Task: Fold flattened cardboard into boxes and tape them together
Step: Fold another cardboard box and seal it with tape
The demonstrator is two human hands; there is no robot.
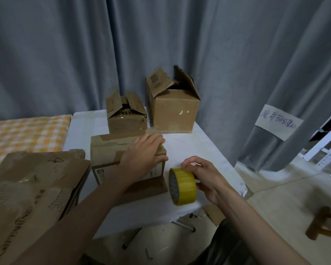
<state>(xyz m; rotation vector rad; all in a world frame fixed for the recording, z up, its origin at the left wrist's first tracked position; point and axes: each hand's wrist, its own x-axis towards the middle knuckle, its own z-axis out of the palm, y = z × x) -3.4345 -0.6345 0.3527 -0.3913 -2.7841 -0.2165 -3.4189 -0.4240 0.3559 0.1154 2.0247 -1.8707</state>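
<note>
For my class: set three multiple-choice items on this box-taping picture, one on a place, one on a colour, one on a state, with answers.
1. Where does the left hand rest?
A. on the near box
B. on the floor
C. on the curtain

2. What colour is the tape roll?
A. red
B. yellow
C. black

3. How are the top flaps of the two far boxes?
A. taped flat
C. cut off
B. standing open

Answers: 1 A, its palm lies over the box's right end; 2 B, the right hand grips a yellow roll; 3 B, flaps stick up.
</note>
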